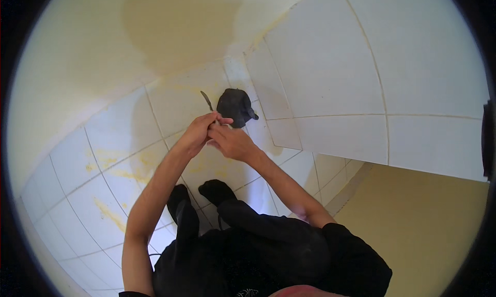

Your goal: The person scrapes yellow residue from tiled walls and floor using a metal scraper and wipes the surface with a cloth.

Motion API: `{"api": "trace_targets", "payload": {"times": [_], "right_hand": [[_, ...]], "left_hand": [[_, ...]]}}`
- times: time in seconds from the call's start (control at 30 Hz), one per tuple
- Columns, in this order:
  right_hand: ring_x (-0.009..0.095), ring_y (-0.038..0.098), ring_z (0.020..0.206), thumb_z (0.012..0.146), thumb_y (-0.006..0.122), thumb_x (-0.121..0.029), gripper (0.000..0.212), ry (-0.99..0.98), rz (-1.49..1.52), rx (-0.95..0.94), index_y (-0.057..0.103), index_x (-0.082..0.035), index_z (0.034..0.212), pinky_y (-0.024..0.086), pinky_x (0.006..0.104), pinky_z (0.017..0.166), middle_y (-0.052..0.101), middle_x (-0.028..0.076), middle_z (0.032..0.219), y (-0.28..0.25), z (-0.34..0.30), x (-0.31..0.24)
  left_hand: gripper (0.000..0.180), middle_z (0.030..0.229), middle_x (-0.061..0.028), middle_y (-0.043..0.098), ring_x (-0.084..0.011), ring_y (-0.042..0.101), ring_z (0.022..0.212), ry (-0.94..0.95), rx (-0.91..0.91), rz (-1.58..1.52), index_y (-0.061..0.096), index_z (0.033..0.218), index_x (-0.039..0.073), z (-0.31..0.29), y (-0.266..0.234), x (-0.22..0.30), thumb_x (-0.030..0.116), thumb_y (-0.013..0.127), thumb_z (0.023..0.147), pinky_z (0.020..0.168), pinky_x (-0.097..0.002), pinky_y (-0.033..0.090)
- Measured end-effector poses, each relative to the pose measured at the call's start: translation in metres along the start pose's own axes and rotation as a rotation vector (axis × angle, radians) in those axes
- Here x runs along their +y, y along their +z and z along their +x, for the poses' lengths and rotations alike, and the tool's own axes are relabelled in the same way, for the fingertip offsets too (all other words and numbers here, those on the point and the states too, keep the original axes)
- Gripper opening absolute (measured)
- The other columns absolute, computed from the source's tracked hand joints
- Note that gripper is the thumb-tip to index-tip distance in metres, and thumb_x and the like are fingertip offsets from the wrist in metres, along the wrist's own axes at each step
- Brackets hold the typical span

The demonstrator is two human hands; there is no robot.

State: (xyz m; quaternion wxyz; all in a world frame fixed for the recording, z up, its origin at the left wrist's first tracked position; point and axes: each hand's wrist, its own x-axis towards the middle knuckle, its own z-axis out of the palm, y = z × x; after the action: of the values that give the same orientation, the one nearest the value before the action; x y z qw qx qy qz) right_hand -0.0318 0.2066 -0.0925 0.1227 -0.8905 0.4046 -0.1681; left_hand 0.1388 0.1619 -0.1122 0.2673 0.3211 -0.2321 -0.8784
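Both my hands come together in front of me, above the tiled floor. A thin, dark, slightly curved blade, like a table knife [206, 99], points up and away from the fingers of my left hand [196, 133], which is closed on its near end. My right hand [235, 143] is closed and presses against the left one, its fingers bent in towards the left palm. What lies between the two hands is hidden by the fingers. Just beyond them a crumpled black cloth or bag [235, 104] lies on the floor.
Yellow crumbly smears [129, 173] mark the white floor tiles [121, 116]. A white tiled block [336, 85] rises at the right, and a cream wall [77, 54] curves along the far left. My feet in black socks [216, 191] stand close below the hands.
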Motion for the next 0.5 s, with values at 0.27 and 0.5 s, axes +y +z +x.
{"api": "trace_targets", "payload": {"times": [0.27,0.5], "right_hand": [[0.043,0.036,0.140,0.090,0.067,-0.024,0.053,0.249,0.050,0.198,0.049,-0.009,0.138,0.027,0.0587,0.116,0.032,0.019,0.158,0.022,-0.028,0.080],[0.041,0.020,0.150,0.094,0.060,-0.037,0.066,0.322,-0.117,0.038,0.038,-0.021,0.154,0.015,0.0657,0.119,0.020,0.018,0.164,0.065,-0.021,0.093]], "left_hand": [[0.030,0.076,0.0024,0.053,-0.0090,0.054,0.066,0.198,0.243,0.407,0.050,0.097,0.014,0.003,0.004,0.058,0.040,0.040,0.109,0.064,-0.0267,0.046],[0.034,0.072,0.0048,0.042,-0.0057,0.035,0.057,0.155,0.101,0.843,0.056,0.097,0.011,0.038,0.048,0.111,0.039,0.041,0.108,0.049,-0.0230,0.030]]}}
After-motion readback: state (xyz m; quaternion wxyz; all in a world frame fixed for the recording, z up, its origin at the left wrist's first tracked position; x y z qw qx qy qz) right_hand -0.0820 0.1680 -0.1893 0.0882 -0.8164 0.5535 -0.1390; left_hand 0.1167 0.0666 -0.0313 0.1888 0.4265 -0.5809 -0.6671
